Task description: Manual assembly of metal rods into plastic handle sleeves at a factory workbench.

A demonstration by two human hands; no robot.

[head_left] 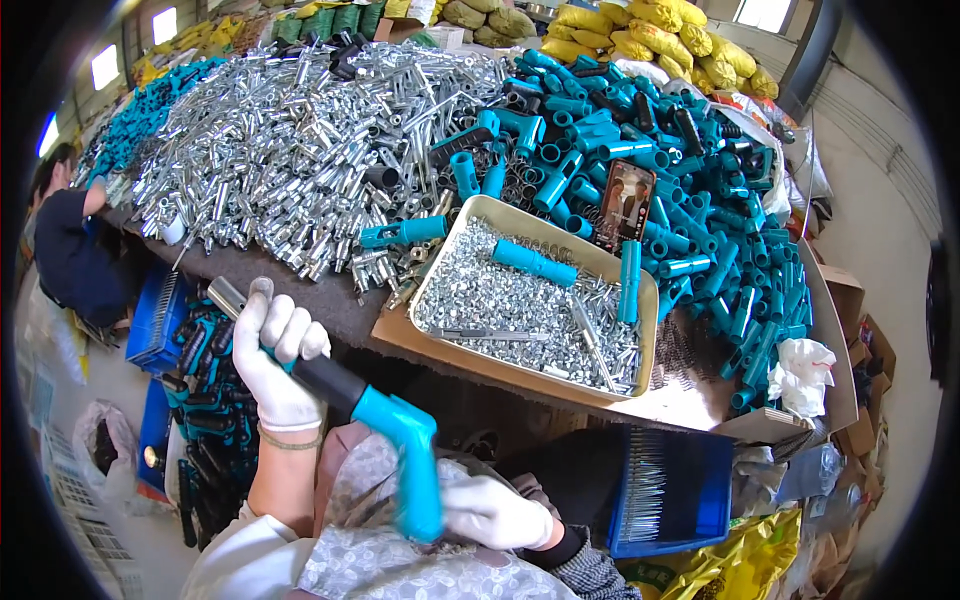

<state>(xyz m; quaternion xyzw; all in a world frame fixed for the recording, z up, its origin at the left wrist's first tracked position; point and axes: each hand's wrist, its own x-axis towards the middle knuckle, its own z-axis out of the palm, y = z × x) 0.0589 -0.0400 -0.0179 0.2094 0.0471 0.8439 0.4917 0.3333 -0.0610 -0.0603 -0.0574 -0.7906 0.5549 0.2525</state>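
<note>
My left hand [275, 350], in a white glove, is raised and closed around an angled hand tool [395, 425]. The tool has a bent teal body, a black sleeve and a bright metal tube that juts out above my thumb. Beside the lower teal end, in my lap, is my right hand [495, 512], also gloved in white. Its fingers are blurred and partly behind the teal end, so I cannot tell their grip. Ahead of me a cream tray [650, 345] holds many small metal parts, with a teal sleeve [535, 262] lying on them.
Metal fittings [290, 150] are heaped at the back left, and teal housings [690, 220] at the right around a phone [625, 205]. A blue bin [715, 500] of metal rods stands at my lower right. Teal-and-black tools [215, 370] fill the lower left. A co-worker [75, 245] sits far left.
</note>
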